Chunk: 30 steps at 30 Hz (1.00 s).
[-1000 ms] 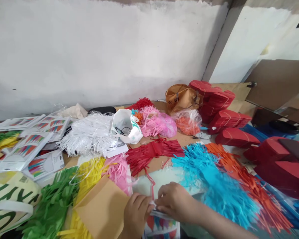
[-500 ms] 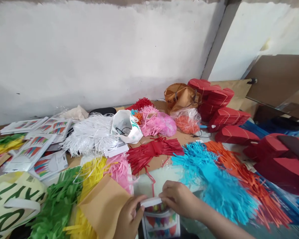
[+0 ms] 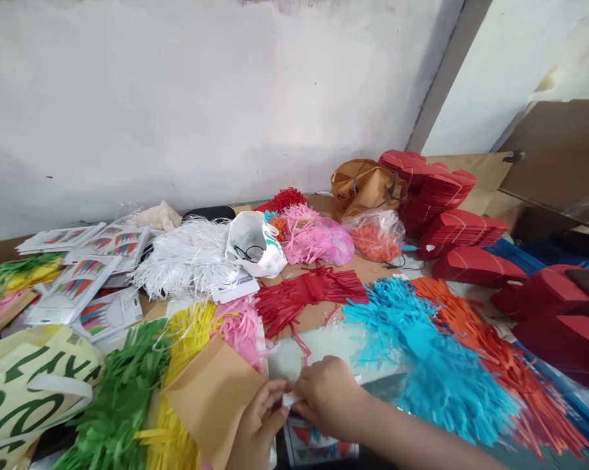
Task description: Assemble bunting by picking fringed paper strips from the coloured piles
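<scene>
Low in the middle, a packet (image 3: 318, 450) with a printed picture of coloured tassels hangs upright beneath my hands. My left hand (image 3: 261, 418) pinches the left end of its white top strip (image 3: 289, 399). My right hand (image 3: 328, 397) is closed at the same strip, close beside the left fingertips, and covers most of it. A tan paper sheet (image 3: 216, 398) lies left of my left hand, over yellow tassels (image 3: 184, 346). To the right of my right hand spread light blue tassels (image 3: 422, 352). Red tassels (image 3: 309, 294) lie beyond both hands.
Green tassels (image 3: 123, 391) and a printed cloth bag (image 3: 34, 385) lie at left, with printed packets (image 3: 74, 287) behind. White tassels (image 3: 181, 258) and a white bag (image 3: 258, 245) stand near the wall. Stacked red paper pieces (image 3: 463, 238) rise at right, beyond orange tassels (image 3: 490, 352).
My right hand has slid left along the white strip, close to my left hand, and now hides most of it. The left hand keeps its hold. The view has shifted slightly.
</scene>
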### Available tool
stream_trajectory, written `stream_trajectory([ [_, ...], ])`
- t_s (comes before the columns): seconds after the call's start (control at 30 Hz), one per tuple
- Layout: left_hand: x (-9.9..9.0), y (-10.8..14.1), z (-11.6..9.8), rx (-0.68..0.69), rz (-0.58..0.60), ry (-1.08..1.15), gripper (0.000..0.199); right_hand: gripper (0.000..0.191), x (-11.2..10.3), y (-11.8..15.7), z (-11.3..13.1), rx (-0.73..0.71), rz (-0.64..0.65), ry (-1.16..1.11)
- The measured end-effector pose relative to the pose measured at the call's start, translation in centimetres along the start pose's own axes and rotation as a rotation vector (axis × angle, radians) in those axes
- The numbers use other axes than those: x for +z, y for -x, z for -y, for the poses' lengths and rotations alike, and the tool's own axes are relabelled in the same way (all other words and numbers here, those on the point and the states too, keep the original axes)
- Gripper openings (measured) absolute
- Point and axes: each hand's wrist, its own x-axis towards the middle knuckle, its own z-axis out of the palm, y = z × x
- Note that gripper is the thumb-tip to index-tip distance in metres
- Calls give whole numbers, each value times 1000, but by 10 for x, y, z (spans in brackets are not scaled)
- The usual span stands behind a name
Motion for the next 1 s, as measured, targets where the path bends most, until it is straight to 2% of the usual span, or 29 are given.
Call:
stream_trajectory([
  [0.2, 1, 9, 30, 138, 61, -133, 55, 22, 5, -3, -2, 35, 23, -80],
  [0.43, -7, 7, 31, 221, 113, -323, 50, 19, -1, 4, -3, 74, 13, -206],
  [0.5, -5, 9, 34, 229, 113, -293, 49, 20, -6, 6, 1, 105, 20, -204],
  [0.6, 0, 14, 37, 213, 46, -128, 44, 25, -9, 8, 5, 121, 31, -225],
  [0.67, 2, 17, 36, 189, 45, -80, 41, 26, -8, 9, 7, 106, 47, -232],
  [0.8, -1, 18, 32, 185, 142, -194, 39, 21, -6, 9, 5, 59, 45, -240],
  [1.0, -4, 17, 37, 260, 129, -281, 29, 18, -13, 14, -2, -26, 33, -410],
])
